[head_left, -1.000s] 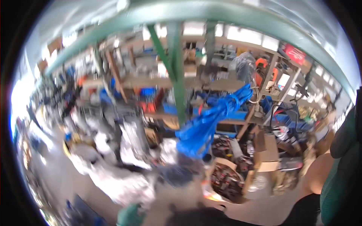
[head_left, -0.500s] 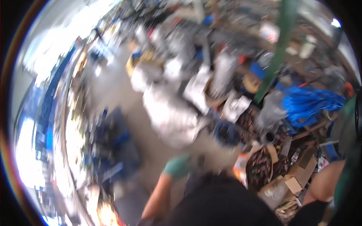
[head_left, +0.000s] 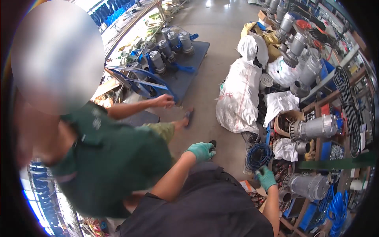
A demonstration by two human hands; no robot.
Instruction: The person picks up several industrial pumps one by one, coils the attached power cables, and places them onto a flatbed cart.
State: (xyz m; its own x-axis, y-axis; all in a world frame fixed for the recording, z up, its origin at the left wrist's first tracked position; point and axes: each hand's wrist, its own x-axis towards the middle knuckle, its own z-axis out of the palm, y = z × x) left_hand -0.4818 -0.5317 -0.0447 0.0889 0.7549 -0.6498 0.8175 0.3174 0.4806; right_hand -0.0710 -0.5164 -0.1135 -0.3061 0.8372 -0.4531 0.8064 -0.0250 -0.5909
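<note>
My left hand [head_left: 201,151], in a green glove, hangs in front of my dark clothing above the floor, its fingers loosely extended. Just beyond its fingertips shows a small dark rounded thing, perhaps a shoe tip. My right hand [head_left: 267,177], gloved in green with dark patches at the fingers, is lower right, fingers loosely bent and apart. Nothing shows in either hand. Nearest the right hand are a coil of dark blue cable [head_left: 258,156] and a grey metal pump [head_left: 308,185]; I cannot tell whether it touches them.
At left, close by, a person in a dark green shirt [head_left: 114,158] walks past. Behind them stands a blue platform cart [head_left: 189,79] with several pumps. White sacks [head_left: 239,98] lie beyond the floor strip [head_left: 205,118]. Shelving on the right holds another pump [head_left: 316,128] and black cable [head_left: 347,110].
My view has swung and is now sharper. The green-shirted person now fills the left side. My right hand has come into plain view beside the shelving; my left hand appears farther right.
</note>
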